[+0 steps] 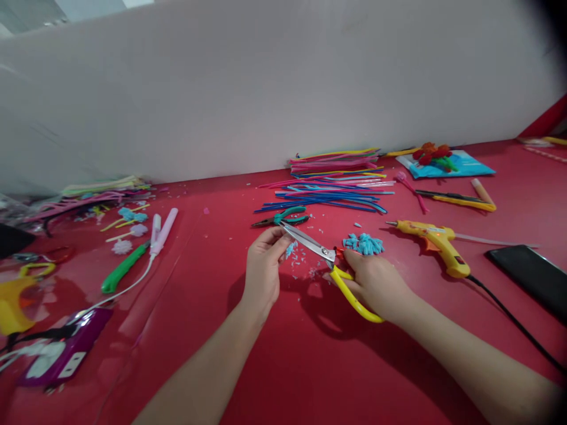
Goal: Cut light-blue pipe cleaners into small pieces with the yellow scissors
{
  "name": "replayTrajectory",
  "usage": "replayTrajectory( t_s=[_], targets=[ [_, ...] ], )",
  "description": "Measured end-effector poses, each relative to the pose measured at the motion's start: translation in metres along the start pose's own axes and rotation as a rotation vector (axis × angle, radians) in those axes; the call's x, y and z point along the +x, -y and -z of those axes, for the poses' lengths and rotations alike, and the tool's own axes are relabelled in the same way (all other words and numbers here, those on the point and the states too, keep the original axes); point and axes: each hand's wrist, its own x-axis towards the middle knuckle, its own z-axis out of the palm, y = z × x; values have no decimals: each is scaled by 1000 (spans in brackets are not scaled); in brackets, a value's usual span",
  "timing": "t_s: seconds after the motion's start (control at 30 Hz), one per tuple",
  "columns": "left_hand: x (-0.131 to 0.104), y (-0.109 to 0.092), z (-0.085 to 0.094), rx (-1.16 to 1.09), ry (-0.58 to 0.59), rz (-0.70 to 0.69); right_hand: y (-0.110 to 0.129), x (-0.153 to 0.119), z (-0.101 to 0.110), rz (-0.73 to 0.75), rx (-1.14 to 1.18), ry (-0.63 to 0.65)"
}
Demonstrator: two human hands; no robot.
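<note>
My right hand [376, 280] is wrapped around the yellow handles of a pair of scissors [310, 242]. Their silver blades point up and left, and the tips reach the fingers of my left hand [264, 262]. Thumb and fingers of that hand are pinched together beside the tips; what lies between them is too small to make out. Just below the blades, light blue fuzzy trimmings [291, 250] are scattered on the red table. A heap of short light blue fuzzy pieces [363, 244] sits beyond my right hand. Teal-handled pliers [283, 218] lie behind the scissors tips.
Pipe cleaners [332, 195] in several colours are stacked by the white wall. On the right lie a yellow glue gun [436, 239], a black phone [529, 277] and a yellow cutter [460, 200]. Leftward are a green-handled tool [124, 268], a pink corded tool [163, 232] and a purple box [73, 348].
</note>
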Motion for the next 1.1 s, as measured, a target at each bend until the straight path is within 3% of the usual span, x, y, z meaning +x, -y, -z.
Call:
replayTrajectory(
  t_s=[0.5, 0.67, 0.83, 1.1],
  targets=[
    [0, -2, 1, 9, 36, 15, -4, 3, 0, -64, 96, 3],
    [-6, 0, -5, 28, 254, 195, 1, 9, 1, -179, 602, -36],
    [-15, 8, -12, 105, 444, 357, 8, 9, 11, -282, 1161, 74],
    [-18, 10, -13, 243, 580, 363, 10, 5, 16, -241, 1268, 126]
  ],
)
